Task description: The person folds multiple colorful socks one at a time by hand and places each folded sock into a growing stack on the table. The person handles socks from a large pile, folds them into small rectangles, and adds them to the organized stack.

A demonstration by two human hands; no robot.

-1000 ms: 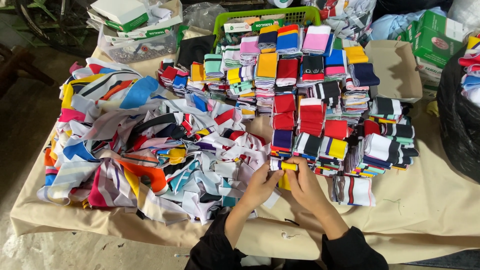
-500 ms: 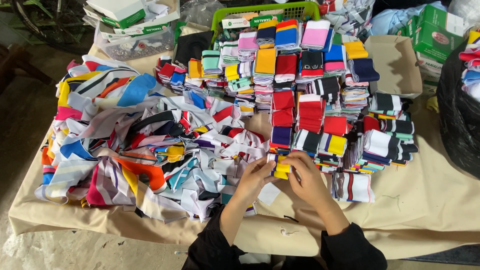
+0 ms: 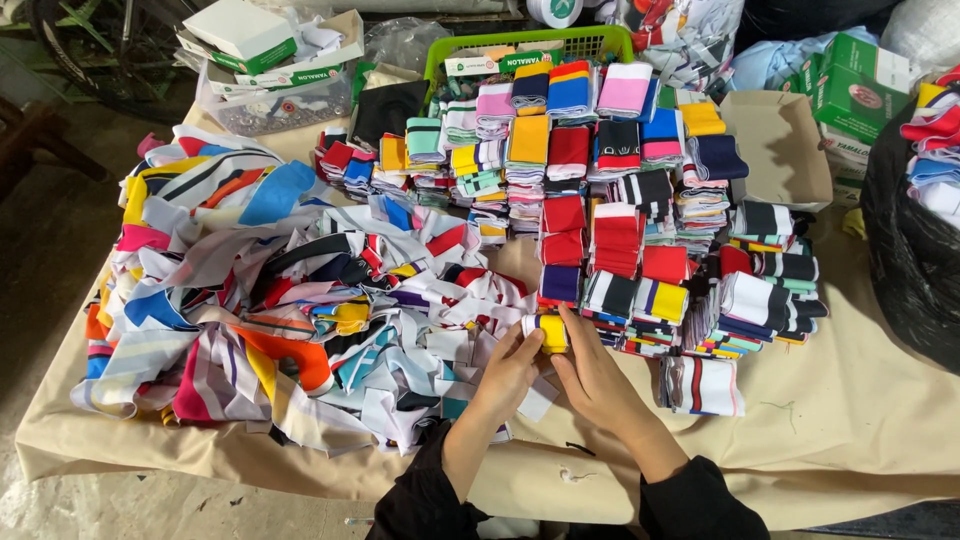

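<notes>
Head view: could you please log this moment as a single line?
left hand + right hand: pinching small yellow folded cloth piece | left: loose cloth heap | behind: folded stacks | surface: tan-covered table

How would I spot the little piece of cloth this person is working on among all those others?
Start from the table with its beige cover, a loose heap of cloth strips on one side and neat folded stacks on the other. At the near edge between them, the left hand and right hand meet on a small folded piece. It is yellow and white, and the only one being held.
</notes>
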